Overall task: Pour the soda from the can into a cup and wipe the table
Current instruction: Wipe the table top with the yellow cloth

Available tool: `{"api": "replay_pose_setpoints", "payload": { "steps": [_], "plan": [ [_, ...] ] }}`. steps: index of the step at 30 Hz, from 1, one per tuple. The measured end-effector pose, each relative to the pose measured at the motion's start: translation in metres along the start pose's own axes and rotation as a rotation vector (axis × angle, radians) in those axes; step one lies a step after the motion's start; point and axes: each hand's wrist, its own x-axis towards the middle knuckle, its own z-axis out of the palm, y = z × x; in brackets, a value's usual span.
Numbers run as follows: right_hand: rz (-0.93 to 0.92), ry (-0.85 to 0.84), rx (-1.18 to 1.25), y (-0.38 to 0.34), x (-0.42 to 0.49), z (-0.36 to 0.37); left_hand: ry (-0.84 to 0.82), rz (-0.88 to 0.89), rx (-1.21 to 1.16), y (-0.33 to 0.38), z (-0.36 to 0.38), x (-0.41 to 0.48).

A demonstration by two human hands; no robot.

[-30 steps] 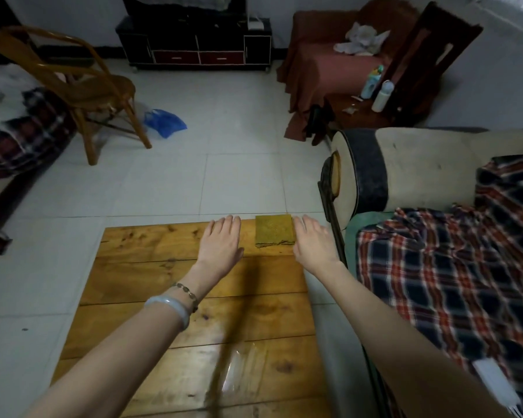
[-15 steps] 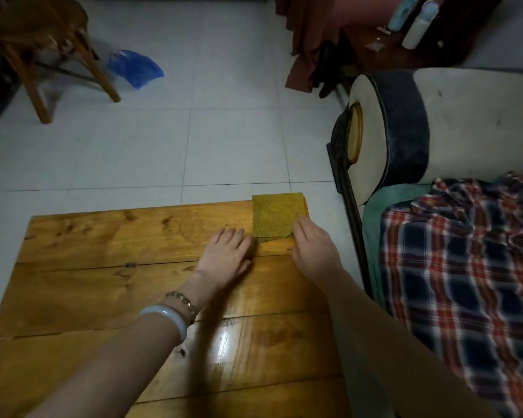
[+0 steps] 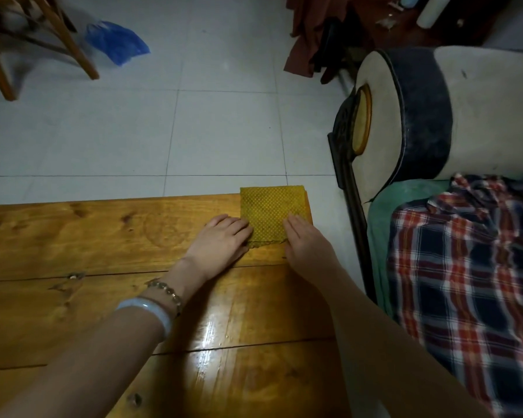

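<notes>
A pale tiled floor (image 3: 224, 131) filled the upper half of the view, with a crumpled blue plastic bag (image 3: 115, 40) lying near the legs of a wooden chair (image 3: 58, 34) at the far left. Below it stretched a low table of varnished, knotty wooden planks (image 3: 73, 236), glossy where light fell on its near boards. A folded square of mustard-yellow, waffle-textured cloth (image 3: 269, 212) lay flat at the table's far right corner, its far edge level with the table's edge. The left hand (image 3: 219, 242) rested palm down on the wood just beside the cloth, fingers straight and close together, the tips touching the cloth's left edge. The right hand (image 3: 307, 245) lay flat as well, its straight fingers on the cloth's near right part (neither hand pinched or curled round anything). The left wrist wore a pale, milky bangle (image 3: 151, 312) and a thin beaded bracelet (image 3: 166, 292). To the right stood a sofa with a cream and dark rolled armrest (image 3: 420, 116), its seat covered by a red, navy and white plaid fabric (image 3: 465, 267).
</notes>
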Motion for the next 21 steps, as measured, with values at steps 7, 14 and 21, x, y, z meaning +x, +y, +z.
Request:
{"api": "replay_pose_setpoints", "payload": {
  "steps": [7,14,21],
  "plan": [
    [0.064,0.069,0.076,-0.001,0.003,0.006,-0.055,-0.054,0.007,0.009,0.003,0.012],
    [0.034,-0.045,0.137,-0.021,0.007,-0.008,-0.02,-0.081,-0.071,0.022,-0.008,-0.005],
    [-0.07,-0.293,-0.006,-0.053,-0.007,-0.01,0.046,0.02,-0.016,0.017,-0.029,-0.051]
  ]
}}
